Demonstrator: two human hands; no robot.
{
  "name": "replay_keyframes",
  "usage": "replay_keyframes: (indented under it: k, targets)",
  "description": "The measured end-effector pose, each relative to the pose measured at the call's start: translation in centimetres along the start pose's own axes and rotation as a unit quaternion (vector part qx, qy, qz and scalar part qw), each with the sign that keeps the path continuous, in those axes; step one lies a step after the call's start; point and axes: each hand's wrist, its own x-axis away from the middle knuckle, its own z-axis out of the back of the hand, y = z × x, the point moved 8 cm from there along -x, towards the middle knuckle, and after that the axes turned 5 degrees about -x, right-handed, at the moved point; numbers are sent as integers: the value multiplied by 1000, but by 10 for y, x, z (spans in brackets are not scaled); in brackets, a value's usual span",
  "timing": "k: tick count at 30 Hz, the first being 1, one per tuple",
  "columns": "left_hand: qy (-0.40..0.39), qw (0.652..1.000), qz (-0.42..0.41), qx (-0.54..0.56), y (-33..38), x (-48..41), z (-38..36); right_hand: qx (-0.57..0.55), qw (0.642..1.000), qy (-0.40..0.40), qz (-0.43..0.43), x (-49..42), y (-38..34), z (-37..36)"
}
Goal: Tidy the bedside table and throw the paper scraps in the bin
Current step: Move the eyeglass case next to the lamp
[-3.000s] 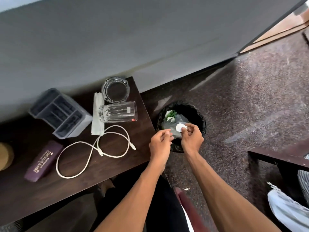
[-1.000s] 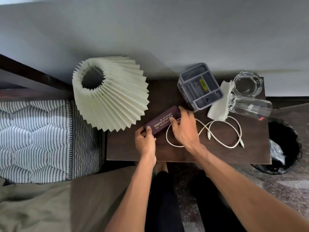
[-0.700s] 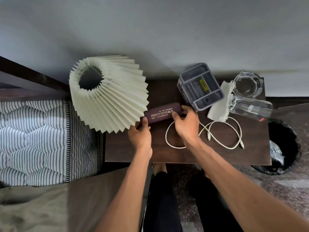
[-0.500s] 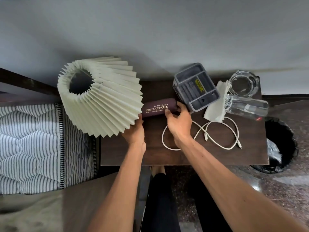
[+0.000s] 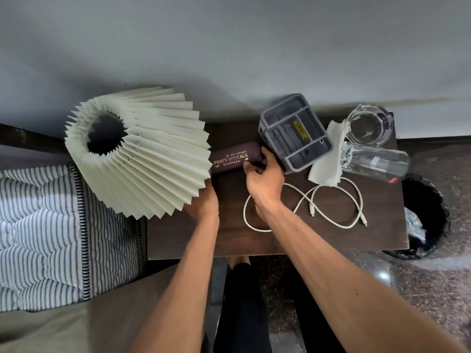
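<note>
- We judge the tidying partly done: our right hand [image 5: 265, 183] has its fingers closed on the right end of the maroon spectacle case [image 5: 235, 159], which lies on the counter [image 5: 293, 238] far of centre, its left end tucked under the pleated lamp shade [image 5: 142, 151] and its right end touching the grey organiser tray [image 5: 297, 133].
- Our left hand [image 5: 205, 202] sits at the shade's near edge; the shade hides its fingers, so we cannot tell whether it grips anything.
- Left to do, as we read it: coil the white cable [image 5: 328, 200], stand the tipped glass tumbler [image 5: 377, 161] upright, and deal with the white tissue [image 5: 327, 159] under it.
- The bin [image 5: 428, 215] stands on the floor just right of the counter, with some crumpled litter inside; we see no loose scraps on the counter, unless the tissue counts.
- Count: one case, one lamp shade, one tray, one cable, one tumbler, one round glass dish [image 5: 369, 126], one tissue, one bin.
</note>
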Motion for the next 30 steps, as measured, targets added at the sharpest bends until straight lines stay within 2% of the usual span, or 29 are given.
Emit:
replay_keyframes:
  k: [3, 5, 8, 12, 15, 17, 18, 19, 21, 22, 24, 27, 30]
  targets:
    - [38, 996, -20, -74, 1, -2, 4, -4, 1000, 7, 0, -1, 4, -3]
    - [48, 996, -29, -64, -3, -8, 1, -11, 1000, 10, -4, -2, 6, -4]
    - [50, 998, 0, -38, -3, -8, -3, -23, 1000, 5, -8, -3, 4, -3]
    - [92, 996, 10, -12, -2, -5, 0, -27, 1000, 3, 3, -2, 3, -1]
    - [84, 996, 10, 10, -2, -3, -2, -17, 1000, -2, 12, -1, 2, 0]
    - [56, 997, 47, 3, -8, 0, 0, -11, 1000, -6, 9, 1, 0, 3]
    - [70, 995, 67, 8, -9, 4, 7, -5, 1000, -6, 8, 5, -2, 6]
    - [79, 995, 58, 15, -6, 9, 13, 3, 1000, -6, 12, 9, -4, 10]
    - [81, 995, -61, -12, 5, 21, 16, 28, 999, -17, 32, 25, -9, 20]
    - [116, 988, -101, -20, 6, 28, 23, 39, 998, -29, 48, 35, -12, 25]
    - [117, 984, -123, -46, 3, 49, 28, 47, 994, -54, 84, 56, -16, 38]
    - [52, 976, -179, -114, -6, 90, 21, 60, 990, -72, 102, 79, -11, 69]
    - [-42, 935, -282, -209, -10, 129, 0, 88, 989, -57, 101, 85, 5, 111]
